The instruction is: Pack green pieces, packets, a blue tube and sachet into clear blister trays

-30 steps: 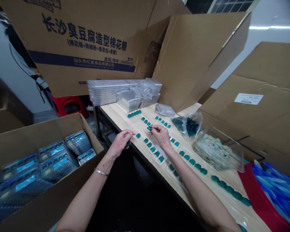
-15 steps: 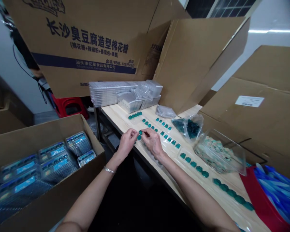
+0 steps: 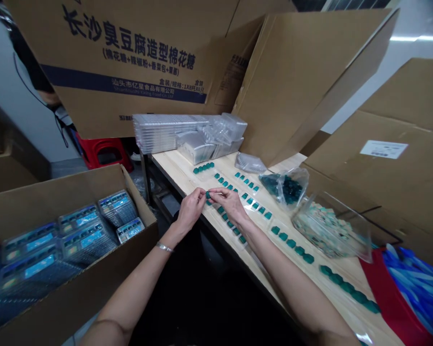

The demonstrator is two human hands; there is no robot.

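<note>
Fingertips (image 3: 203, 193) of both hands pinched in from either side on one small teal piece (image 3: 208, 194), closed firmly on it, with the left hand (image 3: 191, 210) and right hand (image 3: 229, 202) almost touching. Piece held just above rows of teal pieces (image 3: 226, 218) in clear blister trays (image 3: 254, 211) on a pale wooden table (image 3: 173, 164). Farther right, a clear bag of loose teal pieces (image 3: 285, 189); near left, an open cardboard carton (image 3: 94, 278) of packed blister cards (image 3: 82, 233).

bright | ceiling strip light (image 3: 417, 38) | soft shadows | strong wide-angle bending at edges | no heavy blur
</note>
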